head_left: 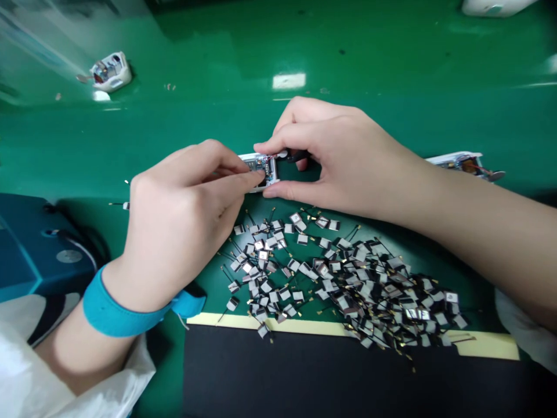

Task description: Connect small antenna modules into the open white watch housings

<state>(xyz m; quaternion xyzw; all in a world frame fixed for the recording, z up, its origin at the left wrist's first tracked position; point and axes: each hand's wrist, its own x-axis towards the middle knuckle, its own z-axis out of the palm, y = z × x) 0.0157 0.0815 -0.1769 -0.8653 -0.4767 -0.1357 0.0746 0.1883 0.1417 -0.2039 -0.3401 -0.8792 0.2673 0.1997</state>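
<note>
A small white device casing with a circuit board in it (270,169) is held between my two hands, its left part hidden by fingers. My left hand (187,203), with a blue wrist strap (126,313), closes over the left side, fingertips pressed on the board. My right hand (335,151) grips the right end, thumb at the near corner and a finger at the far one. Thin wires and a small round white part (282,154) stick out there, beside a dark part under the right fingers. Many small antenna pieces with black leads (369,278) lie scattered just below.
Another open white casing (111,72) lies at the far left, and one (459,162) sits behind my right forearm. A white object (496,7) is at the top right. A blue box with a cable (26,244) stands left. A black sheet with a yellow edge (304,371) lies in front.
</note>
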